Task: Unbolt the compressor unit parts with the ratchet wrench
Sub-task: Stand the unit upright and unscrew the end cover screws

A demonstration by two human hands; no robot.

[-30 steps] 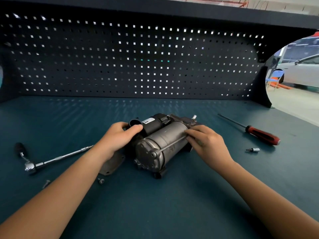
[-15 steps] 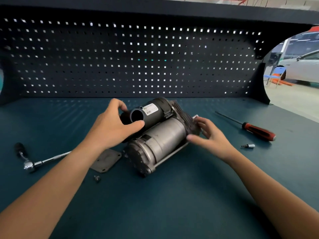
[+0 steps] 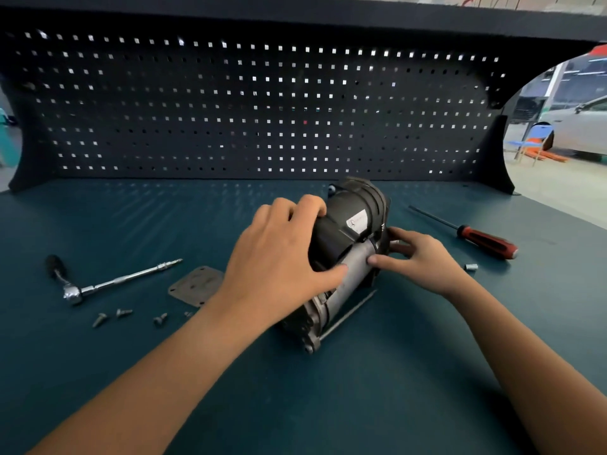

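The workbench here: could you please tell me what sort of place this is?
Most likely a car repair workshop: the workbench has a pegboard back, a ratchet wrench and screwdriver lie on it, and a white car stands beyond on the right.

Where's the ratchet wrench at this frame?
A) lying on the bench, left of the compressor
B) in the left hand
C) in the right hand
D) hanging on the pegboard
A: the ratchet wrench lies on the bench, apart from both hands, while the left hand and the right hand both hold the compressor unit.
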